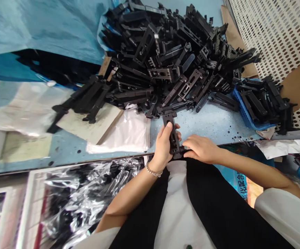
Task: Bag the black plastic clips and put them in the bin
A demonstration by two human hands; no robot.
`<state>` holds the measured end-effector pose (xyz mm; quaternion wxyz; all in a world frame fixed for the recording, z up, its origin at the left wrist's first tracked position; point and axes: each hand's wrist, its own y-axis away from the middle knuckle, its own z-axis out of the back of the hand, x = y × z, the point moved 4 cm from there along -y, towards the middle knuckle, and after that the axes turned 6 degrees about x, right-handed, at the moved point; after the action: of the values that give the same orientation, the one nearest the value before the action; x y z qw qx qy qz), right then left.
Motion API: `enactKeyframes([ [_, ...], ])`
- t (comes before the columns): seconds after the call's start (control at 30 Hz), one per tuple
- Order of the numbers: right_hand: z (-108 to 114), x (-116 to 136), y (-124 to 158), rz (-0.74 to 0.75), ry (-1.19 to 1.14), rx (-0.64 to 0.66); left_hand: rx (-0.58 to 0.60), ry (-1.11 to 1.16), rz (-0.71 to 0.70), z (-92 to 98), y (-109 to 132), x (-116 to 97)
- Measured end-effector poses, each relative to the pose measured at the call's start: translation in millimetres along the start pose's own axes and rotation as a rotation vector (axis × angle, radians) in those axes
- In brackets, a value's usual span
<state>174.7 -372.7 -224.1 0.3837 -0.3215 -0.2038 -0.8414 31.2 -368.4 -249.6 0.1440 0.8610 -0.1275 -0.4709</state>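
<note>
My left hand [163, 143] is wrapped round a long black plastic part [173, 135] with slots and a wider block at each end, its thumb pressed on the upper face. The part stands nearly lengthwise to me, just over the table's front edge. At its lower end, the fingers of my right hand [200, 148] are pinched together at the right side of the end block. Whatever small piece those fingertips grip, if any, is hidden. Beyond my hands lies a large heap of similar black parts [165, 72], tangled together.
A blue basket [248, 112] full of black parts stands at the right, by a perforated white panel [274, 38]. White plastic bags [129, 133] and a cardboard piece [95, 121] lie on the blue table [69, 152] at left. Below the edge are plastic-wrapped black items [87, 197].
</note>
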Motion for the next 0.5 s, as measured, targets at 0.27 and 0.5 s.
enactKeyframes([
  [0.27, -9, -5, -2, -0.134, -0.301, 0.168, -0.041, -0.038, -0.156, -6.3, 0, -4],
  [0.5, 21, 18, -1, 0.295, 0.41, -0.062, 0.055, 0.073, 0.112, -4.7, -6, 4],
])
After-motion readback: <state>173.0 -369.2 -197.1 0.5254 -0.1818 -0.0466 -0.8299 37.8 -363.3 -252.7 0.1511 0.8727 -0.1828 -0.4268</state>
